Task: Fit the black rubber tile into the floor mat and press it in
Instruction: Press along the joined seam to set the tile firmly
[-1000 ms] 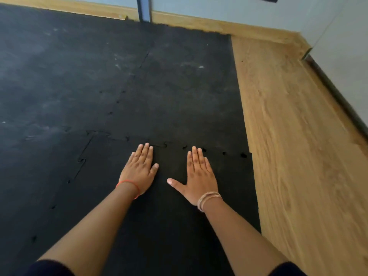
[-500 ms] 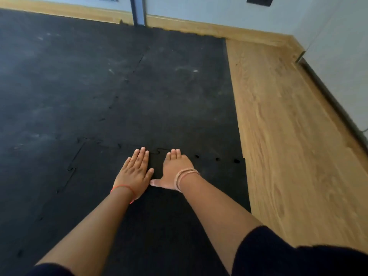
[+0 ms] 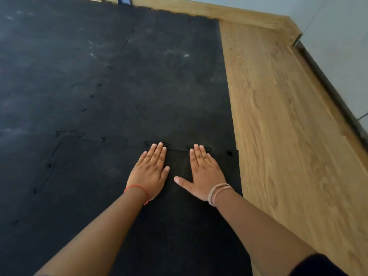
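Black rubber fills most of the head view, the only view there is: a floor mat (image 3: 123,80) of jigsaw-edged pieces, matt, fine-grained, scuffed with pale dusty marks farther off. Nearest piece, the tile (image 3: 179,226), lies flat under both forearms, darker and cleaner than the rest, its right edge running along the bare wood floor (image 3: 288,136). Left hand (image 3: 149,174) and right hand (image 3: 203,176) both lie palm down on the tile, fingers straight and together, gripping nothing; right thumb splayed toward the left hand. Fingertips of both reach the far seam (image 3: 177,150), where the tabs meet the next piece. Judgement: tile is already placed and lined up, pressing is under way. Seam outlines by the fingertips read as thin dark lines, and a small dark gap (image 3: 230,153) shows near the right corner, so that end probably needs more pressing. Left seam shows a few small dark notches too; whether fully seated there, cannot tell. Wood planks look smooth, warm-toned, with a matching skirting board (image 3: 229,14) along the pale wall (image 3: 338,46).
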{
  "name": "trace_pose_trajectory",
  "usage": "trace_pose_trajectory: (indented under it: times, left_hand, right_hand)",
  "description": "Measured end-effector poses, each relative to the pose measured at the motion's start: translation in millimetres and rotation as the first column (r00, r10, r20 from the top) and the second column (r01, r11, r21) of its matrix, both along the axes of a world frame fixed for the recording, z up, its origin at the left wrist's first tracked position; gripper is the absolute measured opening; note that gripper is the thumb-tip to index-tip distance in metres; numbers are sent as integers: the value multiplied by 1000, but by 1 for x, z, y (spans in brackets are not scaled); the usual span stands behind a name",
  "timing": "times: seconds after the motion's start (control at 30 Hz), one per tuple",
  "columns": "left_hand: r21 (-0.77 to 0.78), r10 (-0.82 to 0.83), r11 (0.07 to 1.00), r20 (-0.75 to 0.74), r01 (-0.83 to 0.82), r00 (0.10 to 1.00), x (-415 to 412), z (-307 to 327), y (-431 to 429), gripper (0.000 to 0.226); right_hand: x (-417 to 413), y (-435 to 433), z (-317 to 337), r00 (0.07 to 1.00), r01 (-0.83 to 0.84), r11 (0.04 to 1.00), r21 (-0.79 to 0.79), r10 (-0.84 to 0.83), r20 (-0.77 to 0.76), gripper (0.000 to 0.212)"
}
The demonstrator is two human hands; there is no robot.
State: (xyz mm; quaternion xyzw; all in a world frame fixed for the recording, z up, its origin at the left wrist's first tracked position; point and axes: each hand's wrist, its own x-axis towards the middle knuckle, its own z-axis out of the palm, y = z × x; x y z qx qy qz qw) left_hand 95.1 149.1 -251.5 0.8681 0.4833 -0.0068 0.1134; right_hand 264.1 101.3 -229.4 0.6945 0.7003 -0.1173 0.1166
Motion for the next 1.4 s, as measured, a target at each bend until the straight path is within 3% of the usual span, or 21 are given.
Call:
trace_pose_trajectory:
  times: [0.13, 0.2, 0.27, 0.33, 0.4, 0.5, 0.6, 0.83, 0.93, 1.0, 1.07, 1.13, 1.4]
  left_hand:
    - [-35, -1, 999, -40, 0, 999, 1, 6, 0, 71]
    - [-68, 6, 998, -63, -10, 998, 2, 12, 2, 66]
    - [-127, 24, 991, -105, -37, 994, 8, 18, 3, 60]
    - [-156, 40, 986, -130, -61, 991, 17, 22, 0, 60]
    - [-168, 39, 984, -116, -58, 993, 26, 25, -8, 61]
    - [-119, -56, 992, -40, 51, 998, 43, 20, -17, 58]
    - [-34, -96, 995, -6, 96, 995, 51, 10, -19, 65]
    - [-34, -99, 995, -28, 98, 995, 51, 4, -17, 70]
    - [-65, -110, 992, -58, 106, 992, 52, 11, -15, 68]
    - [-87, -91, 993, -85, 84, 992, 56, 15, -16, 60]
    - [-85, -73, 994, -96, 65, 993, 59, 16, -20, 57]
    - [-76, -65, 995, -80, 59, 995, 59, 14, -30, 56]
    - [-11, -51, 999, 13, 51, 999, 58, 3, -29, 68]
  right_hand:
    - [4, 22, 21, 996, -44, 985, -166, 56, 70, 96]
    - [7, 30, 25, 1000, -17, 979, -206, 14, -12, 89]
    - [13, 13, 17, 988, 37, 992, -122, -55, -147, 81]
    - [15, -22, -2, 986, 118, 990, 80, -107, -129, 86]
    - [17, -48, -14, 977, 206, 969, 138, -195, -86, 93]
    - [23, -47, -15, 966, 251, 956, 154, -238, -100, 99]
    - [31, -39, -13, 985, 167, 974, 155, -157, -77, 97]
    - [47, -11, 15, 997, 16, 993, -116, -7, 82, 83]
    - [52, -16, 12, 1000, 13, 993, -116, -14, -9, 78]
    - [51, -36, -1, 995, 81, 997, -4, -81, -66, 80]
    - [43, -53, -12, 964, 261, 957, 123, -253, -80, 90]
    - [34, -61, -16, 920, 391, 910, 141, -383, -79, 94]
    - [51, -38, -6, 945, 328, 943, 54, -328, -14, 100]
